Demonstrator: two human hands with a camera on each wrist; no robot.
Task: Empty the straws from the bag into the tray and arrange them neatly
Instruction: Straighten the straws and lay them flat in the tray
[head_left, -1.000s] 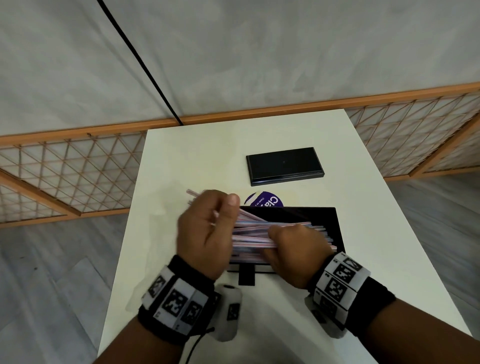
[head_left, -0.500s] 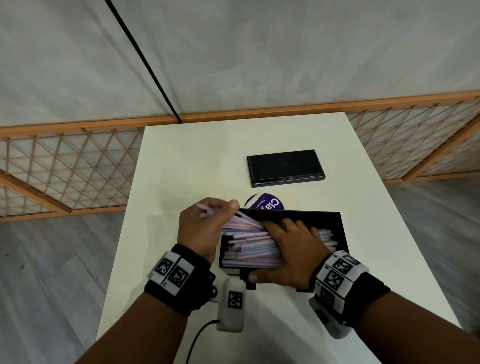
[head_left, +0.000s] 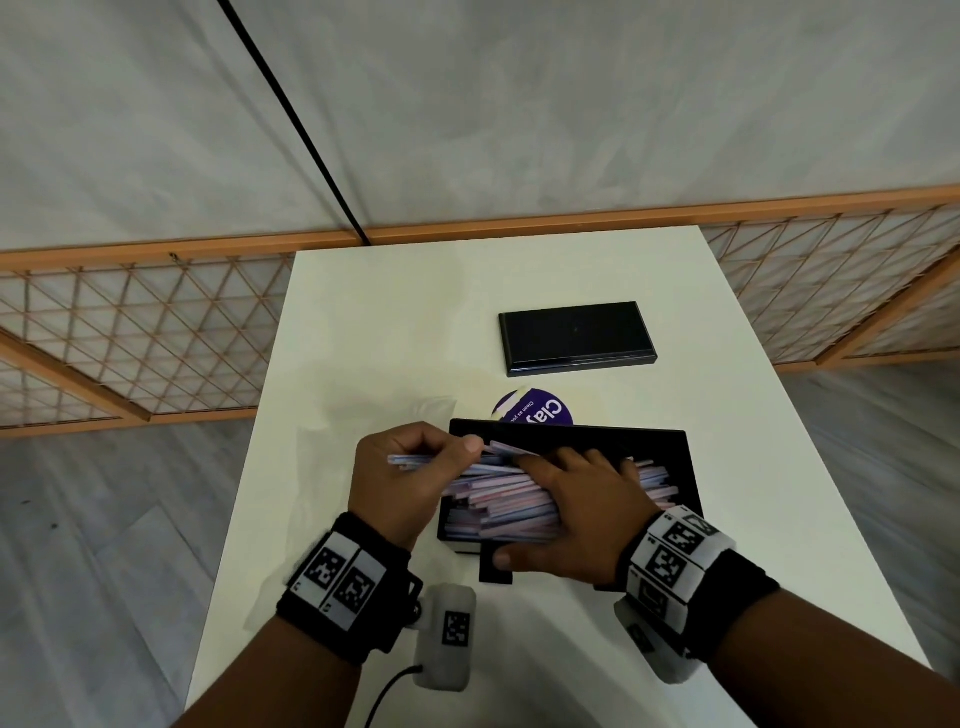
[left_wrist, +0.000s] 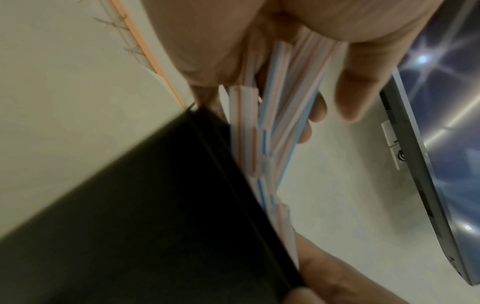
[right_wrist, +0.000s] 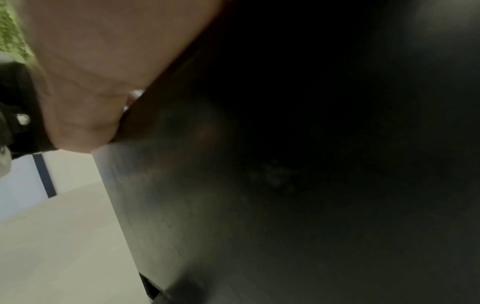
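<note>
My left hand (head_left: 410, 480) pinches the straw ends (head_left: 415, 460) overhanging the black tray (head_left: 691, 467); my right hand (head_left: 587, 506) lies flat, fingers relaxed, on the straws (head_left: 498, 501) inside. I'd push those ends rightward toward that flat palm, keeping the pile pressed down.

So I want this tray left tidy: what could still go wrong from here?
1. The left hand pinches straw ends that stick out past the tray's left wall; let go, they might tip onto the table.
2. The straws lie crossed and heaped under the right hand; pressing could kink some.
3. The tray looks full, so sliding the bundle might push straws over the rim.
</note>
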